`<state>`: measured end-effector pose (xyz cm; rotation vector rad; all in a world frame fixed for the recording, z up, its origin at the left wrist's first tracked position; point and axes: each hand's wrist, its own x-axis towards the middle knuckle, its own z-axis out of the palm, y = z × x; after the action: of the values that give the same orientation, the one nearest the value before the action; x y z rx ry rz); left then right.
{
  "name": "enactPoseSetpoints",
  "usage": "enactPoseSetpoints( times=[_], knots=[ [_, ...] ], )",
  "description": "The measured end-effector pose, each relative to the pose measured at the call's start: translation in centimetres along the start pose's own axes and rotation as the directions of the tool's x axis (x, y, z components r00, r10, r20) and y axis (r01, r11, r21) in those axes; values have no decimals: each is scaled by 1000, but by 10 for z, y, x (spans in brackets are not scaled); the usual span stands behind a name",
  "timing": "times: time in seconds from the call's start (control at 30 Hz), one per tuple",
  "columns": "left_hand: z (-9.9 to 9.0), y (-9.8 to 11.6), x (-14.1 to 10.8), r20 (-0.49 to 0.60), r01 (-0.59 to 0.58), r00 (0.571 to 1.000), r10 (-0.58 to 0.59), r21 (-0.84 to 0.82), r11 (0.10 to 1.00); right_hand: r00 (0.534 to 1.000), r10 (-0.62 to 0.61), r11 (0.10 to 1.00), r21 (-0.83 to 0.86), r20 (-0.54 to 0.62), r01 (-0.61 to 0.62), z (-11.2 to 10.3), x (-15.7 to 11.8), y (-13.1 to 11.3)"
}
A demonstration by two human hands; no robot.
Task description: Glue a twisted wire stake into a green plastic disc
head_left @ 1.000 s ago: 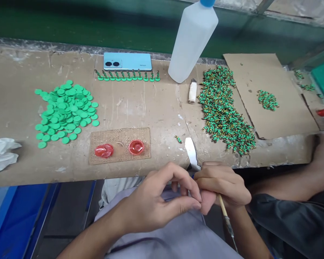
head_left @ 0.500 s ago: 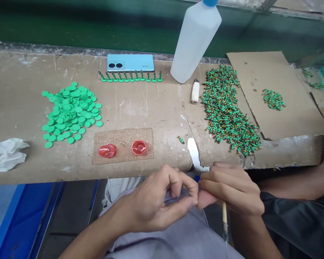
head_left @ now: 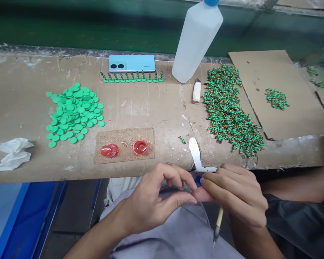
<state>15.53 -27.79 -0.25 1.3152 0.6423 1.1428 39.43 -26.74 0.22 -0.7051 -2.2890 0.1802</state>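
Note:
My left hand (head_left: 162,198) is curled over my lap, thumb and index finger nearly meeting at the tip of my right thumb; anything between them is too small to make out. My right hand (head_left: 233,192) has its fingers folded round a thin brush (head_left: 218,221), whose bristle end points down. Just beyond, at the table edge, lie a small green figure (head_left: 181,139) and a cardboard piece (head_left: 124,133) bearing a red cup (head_left: 140,147) and a smeared red blob (head_left: 109,150). Many small green and dark figures (head_left: 232,111) are heaped beyond my right hand.
Green discs (head_left: 75,111) are piled at left, near crumpled tissue (head_left: 13,153). Green-based figures (head_left: 132,80) stand in a row before a light blue phone (head_left: 133,63). A translucent bottle (head_left: 196,39), a white-wrapped tool (head_left: 196,92) and a cardboard sheet (head_left: 288,118) lie farther right, where another person's arm (head_left: 294,185) shows.
The brush has swung so its bristle end points more to the left. My left fingers have shifted slightly at my right thumb, and the whole view has moved a little.

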Motion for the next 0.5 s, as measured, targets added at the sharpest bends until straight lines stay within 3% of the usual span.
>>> enactPoseSetpoints(
  times=[0.13, 0.33, 0.43, 0.5],
  knots=[
    [-6, 4, 3, 89, 151, 986, -144, -74, 986, 999, -36, 999, 20, 35, 36, 0, 1, 4],
    [-18, 13, 16, 225, 363, 912, -342, -58, 930, 992, -98, 994, 60, 78, 93, 1, 11, 7],
    [-21, 15, 18, 287, 368, 893, -347, -21, 930, 989, -109, 992, 80, 101, 101, 1, 17, 7],
    [-21, 13, 15, 300, 318, 905, -302, -6, 948, 988, -121, 990, 90, 95, 113, 1, 19, 7]
  ],
)
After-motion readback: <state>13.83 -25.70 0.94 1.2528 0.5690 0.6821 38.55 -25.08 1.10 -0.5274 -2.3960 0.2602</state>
